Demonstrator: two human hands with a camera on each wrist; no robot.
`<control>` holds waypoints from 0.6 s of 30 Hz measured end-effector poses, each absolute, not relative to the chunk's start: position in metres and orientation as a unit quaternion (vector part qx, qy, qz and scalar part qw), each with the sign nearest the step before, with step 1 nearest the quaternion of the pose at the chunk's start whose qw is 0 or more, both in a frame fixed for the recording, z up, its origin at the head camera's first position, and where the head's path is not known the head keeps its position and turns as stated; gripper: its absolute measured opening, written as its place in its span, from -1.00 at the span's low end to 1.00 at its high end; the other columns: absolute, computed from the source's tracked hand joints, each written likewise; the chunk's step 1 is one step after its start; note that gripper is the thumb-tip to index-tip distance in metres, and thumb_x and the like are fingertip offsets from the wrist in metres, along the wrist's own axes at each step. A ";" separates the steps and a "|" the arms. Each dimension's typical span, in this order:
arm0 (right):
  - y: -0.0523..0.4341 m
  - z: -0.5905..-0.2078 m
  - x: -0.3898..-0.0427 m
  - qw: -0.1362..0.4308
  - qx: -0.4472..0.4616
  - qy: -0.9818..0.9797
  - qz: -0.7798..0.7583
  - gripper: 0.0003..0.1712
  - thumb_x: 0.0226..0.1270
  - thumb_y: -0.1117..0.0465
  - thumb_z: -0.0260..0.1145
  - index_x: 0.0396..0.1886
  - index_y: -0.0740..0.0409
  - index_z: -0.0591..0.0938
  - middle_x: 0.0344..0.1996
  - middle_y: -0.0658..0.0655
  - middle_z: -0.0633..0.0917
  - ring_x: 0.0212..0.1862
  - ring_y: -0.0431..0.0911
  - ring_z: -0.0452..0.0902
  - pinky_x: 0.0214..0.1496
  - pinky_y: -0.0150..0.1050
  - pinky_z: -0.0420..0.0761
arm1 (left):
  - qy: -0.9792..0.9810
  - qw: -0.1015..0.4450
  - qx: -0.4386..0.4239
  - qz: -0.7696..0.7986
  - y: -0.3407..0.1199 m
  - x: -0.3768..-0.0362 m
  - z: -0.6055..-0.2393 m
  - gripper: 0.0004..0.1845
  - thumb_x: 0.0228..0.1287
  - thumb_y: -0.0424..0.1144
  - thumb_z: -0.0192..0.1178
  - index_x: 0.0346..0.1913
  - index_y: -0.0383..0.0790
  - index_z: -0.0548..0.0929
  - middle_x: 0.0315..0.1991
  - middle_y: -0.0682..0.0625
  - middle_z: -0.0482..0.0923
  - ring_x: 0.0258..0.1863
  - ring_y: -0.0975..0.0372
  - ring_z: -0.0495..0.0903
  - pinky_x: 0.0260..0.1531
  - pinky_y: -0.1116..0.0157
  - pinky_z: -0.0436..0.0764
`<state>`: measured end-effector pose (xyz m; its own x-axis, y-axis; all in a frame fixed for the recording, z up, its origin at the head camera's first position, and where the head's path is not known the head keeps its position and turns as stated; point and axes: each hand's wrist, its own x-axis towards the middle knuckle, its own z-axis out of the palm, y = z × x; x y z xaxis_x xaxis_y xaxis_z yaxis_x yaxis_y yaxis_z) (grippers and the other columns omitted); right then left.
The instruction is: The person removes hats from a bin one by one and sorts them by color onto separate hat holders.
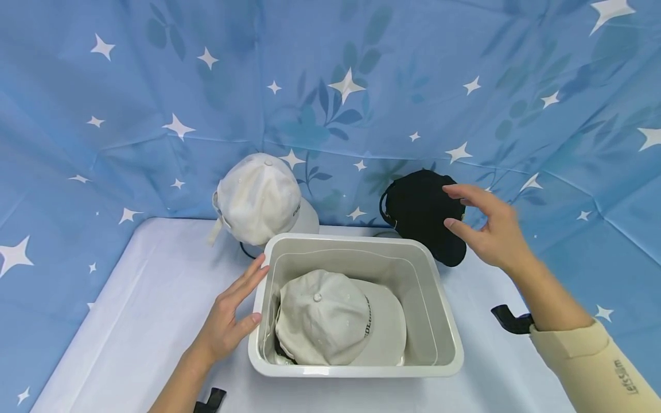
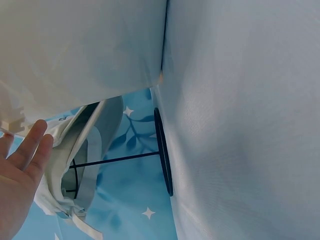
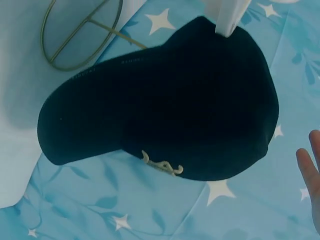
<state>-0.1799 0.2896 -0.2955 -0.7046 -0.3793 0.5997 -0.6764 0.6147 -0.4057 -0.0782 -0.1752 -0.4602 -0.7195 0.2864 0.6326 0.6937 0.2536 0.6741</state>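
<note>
A black cap (image 1: pixel 420 201) hangs on a thin metal stand (image 3: pixel 82 30) at the back right; a gold-coloured emblem shows on it in the right wrist view. My right hand (image 1: pixel 488 226) is beside it, thumb and fingers spread apart and holding nothing. My left hand (image 1: pixel 229 312) rests its straight fingers against the left rim of a light grey plastic bin (image 1: pixel 361 244). Inside the bin lies a cream cap (image 1: pixel 325 321), brim to the right, with dark lettering. Another white cap (image 1: pixel 260 198) sits on a black wire stand (image 2: pixel 162 152) behind the bin's left corner.
A white cloth covers the table (image 1: pixel 155 287). Close behind the caps hangs a blue curtain (image 1: pixel 330 74) with white stars and leaves. Black straps (image 1: pixel 511 319) show at both wrists.
</note>
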 end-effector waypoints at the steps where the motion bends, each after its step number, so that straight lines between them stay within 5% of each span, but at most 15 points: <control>1: 0.288 -0.296 -0.179 0.234 0.305 -0.869 0.311 -0.29 0.05 0.49 0.47 0.31 0.25 0.64 0.17 0.29 0.70 0.20 -0.39 0.49 0.27 -0.51 0.37 | -0.768 0.195 -0.318 -0.521 -0.175 -0.078 -0.460 -0.24 0.20 -0.28 0.14 0.53 -0.36 0.40 0.60 -0.29 0.20 0.59 0.03 0.23 0.52 0.34 0.19; 4: 0.284 -0.298 -0.174 0.223 0.302 -0.877 0.298 -0.27 0.08 0.44 0.45 0.35 0.20 0.63 0.21 0.27 0.69 0.23 -0.34 0.48 0.32 -0.35 0.41 | -0.769 0.194 -0.316 -0.520 -0.176 -0.078 -0.460 -0.24 0.20 -0.28 0.14 0.53 -0.35 0.40 0.60 -0.28 0.20 0.59 0.04 0.23 0.52 0.35 0.18; 9: 0.278 -0.307 -0.169 0.207 0.306 -0.886 0.281 -0.26 0.12 0.39 0.44 0.39 0.15 0.60 0.30 0.22 0.64 0.36 -0.25 0.44 0.34 0.19 0.49 | -0.768 0.196 -0.318 -0.521 -0.177 -0.079 -0.459 -0.24 0.19 -0.29 0.14 0.53 -0.36 0.41 0.60 -0.28 0.21 0.58 0.04 0.24 0.52 0.34 0.19; 15: 0.272 -0.318 -0.164 0.200 0.332 -0.877 0.284 -0.27 0.12 0.34 0.39 0.39 0.17 0.60 0.32 0.23 0.63 0.40 -0.21 0.42 0.42 -0.11 0.40 | -0.767 0.192 -0.316 -0.525 -0.176 -0.079 -0.460 -0.23 0.17 -0.31 0.14 0.53 -0.34 0.40 0.60 -0.27 0.20 0.59 0.05 0.23 0.52 0.35 0.18; 18: 0.267 -0.323 -0.161 0.192 0.342 -0.876 0.281 -0.28 0.12 0.33 0.36 0.38 0.17 0.60 0.32 0.22 0.63 0.39 -0.11 0.45 0.38 0.07 0.45 | -0.766 0.193 -0.318 -0.525 -0.175 -0.078 -0.460 -0.23 0.17 -0.31 0.14 0.53 -0.35 0.41 0.60 -0.27 0.21 0.58 0.05 0.24 0.52 0.35 0.19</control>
